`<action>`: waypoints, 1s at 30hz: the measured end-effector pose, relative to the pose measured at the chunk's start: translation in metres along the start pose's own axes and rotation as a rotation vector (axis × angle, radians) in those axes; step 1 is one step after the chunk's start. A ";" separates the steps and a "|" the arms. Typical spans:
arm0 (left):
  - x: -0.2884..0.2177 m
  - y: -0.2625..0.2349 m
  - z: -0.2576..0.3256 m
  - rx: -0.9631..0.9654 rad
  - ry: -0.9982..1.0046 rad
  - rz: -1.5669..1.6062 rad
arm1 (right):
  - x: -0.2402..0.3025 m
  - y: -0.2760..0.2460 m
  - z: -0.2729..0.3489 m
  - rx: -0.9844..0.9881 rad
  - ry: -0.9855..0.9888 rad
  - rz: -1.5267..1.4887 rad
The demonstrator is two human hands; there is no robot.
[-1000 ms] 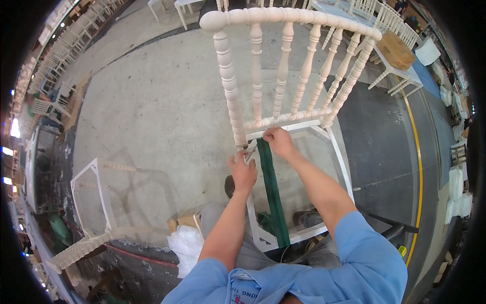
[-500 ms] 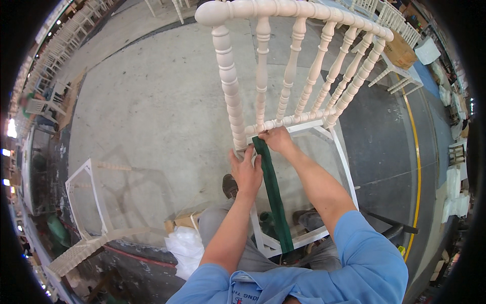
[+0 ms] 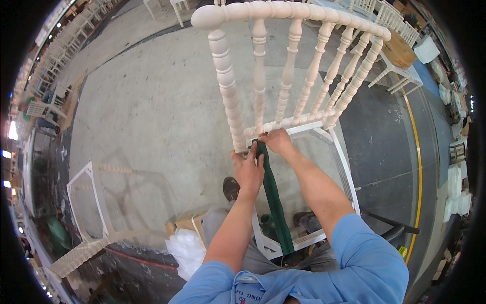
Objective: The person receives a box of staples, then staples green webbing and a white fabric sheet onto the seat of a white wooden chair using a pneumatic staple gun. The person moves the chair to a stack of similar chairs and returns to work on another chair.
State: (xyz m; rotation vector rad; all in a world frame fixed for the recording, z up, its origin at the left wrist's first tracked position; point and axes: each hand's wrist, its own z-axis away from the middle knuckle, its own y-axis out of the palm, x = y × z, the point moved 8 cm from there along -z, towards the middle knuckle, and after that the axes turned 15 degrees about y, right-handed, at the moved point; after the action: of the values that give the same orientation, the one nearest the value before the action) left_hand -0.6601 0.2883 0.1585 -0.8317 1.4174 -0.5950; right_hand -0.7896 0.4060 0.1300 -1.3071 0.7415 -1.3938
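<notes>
In front of me stands a white chair (image 3: 230, 96) with a turned spindle back and an open seat frame with nothing filling it. A green webbing strap (image 3: 274, 197) runs from the back rail to the front rail of the seat. My left hand (image 3: 248, 169) is at the strap's far end beside the left back post, thumb and forefinger on its edge and the other fingers at the frame. At the same end my right hand (image 3: 276, 141) is closed, its fingertips pinching the strap against the back rail. Whatever lies beneath the fingertips is hidden.
Another white chair (image 3: 96, 202) lies tipped over at the left. By my left leg are a cardboard box (image 3: 190, 223) and a white plastic bag (image 3: 186, 251). A brown carton (image 3: 398, 49) rests on a white seat at the far right. Rows of white chairs (image 3: 50, 63) line the far left.
My left hand has shifted slightly, its forefinger now lying further over the strap's end. The right hand stays almost in place, and the view has moved a little.
</notes>
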 end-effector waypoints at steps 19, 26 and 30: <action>0.003 0.029 -0.002 0.078 0.185 -0.188 | -0.190 -0.119 0.362 -0.487 0.556 -0.919; -0.052 0.031 0.019 0.128 0.231 -0.281 | -0.400 -0.161 0.753 -0.660 1.753 -0.141; -0.052 0.030 -0.004 0.118 0.537 -0.253 | -0.452 -0.093 0.799 -0.142 1.982 -0.184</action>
State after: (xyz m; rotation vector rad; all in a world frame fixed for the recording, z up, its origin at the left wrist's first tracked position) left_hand -0.6722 0.3466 0.1658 -0.7944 1.7476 -1.1481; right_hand -0.1121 1.0217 0.2466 0.4380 1.9312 -2.5764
